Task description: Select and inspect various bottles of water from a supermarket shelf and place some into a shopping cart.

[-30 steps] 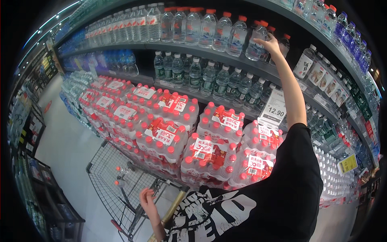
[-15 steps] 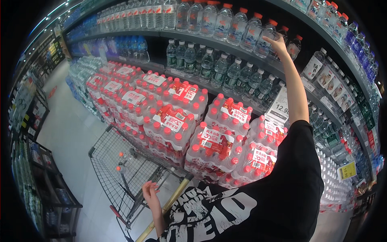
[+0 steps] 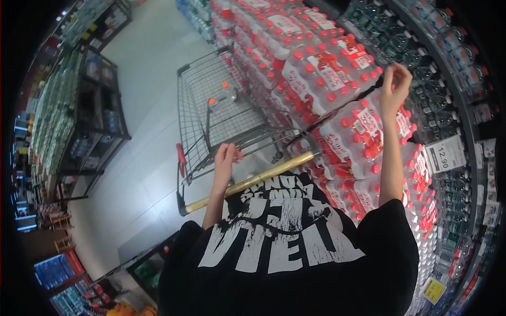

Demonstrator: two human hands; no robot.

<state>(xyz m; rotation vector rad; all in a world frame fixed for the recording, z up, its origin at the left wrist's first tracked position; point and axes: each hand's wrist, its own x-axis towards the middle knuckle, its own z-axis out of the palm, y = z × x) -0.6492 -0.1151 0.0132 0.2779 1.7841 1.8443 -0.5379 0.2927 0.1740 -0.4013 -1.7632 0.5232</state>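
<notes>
My right hand (image 3: pixel 396 88) is raised over the shrink-wrapped packs of red-capped water bottles (image 3: pixel 328 78), its fingers curved, a gap showing between thumb and fingertips, and nothing in it. Lower and to the left, my left hand (image 3: pixel 225 162) hovers just beyond the yellow handle (image 3: pixel 253 180) of a shopping cart, with fingers loosely bent and apart. The wire shopping cart (image 3: pixel 182 113) stands in front of me. Inside it lie two clear bottles with orange caps, one bottle (image 3: pixel 230 94) farther from me and another bottle (image 3: pixel 213 106) nearer.
Shelves of green-labelled water bottles (image 3: pixel 433 87) run along the right, with a white price sign (image 3: pixel 445 154) at their edge. A dark rack with green bottles (image 3: pixel 55 118) stands on the left. Pale floor tiles (image 3: pixel 145 150) lie between rack and cart.
My right hand has left the orange-capped bottle on the upper shelf and come down over the packs, empty. The view has turned down and left, bringing the cart nearer the middle.
</notes>
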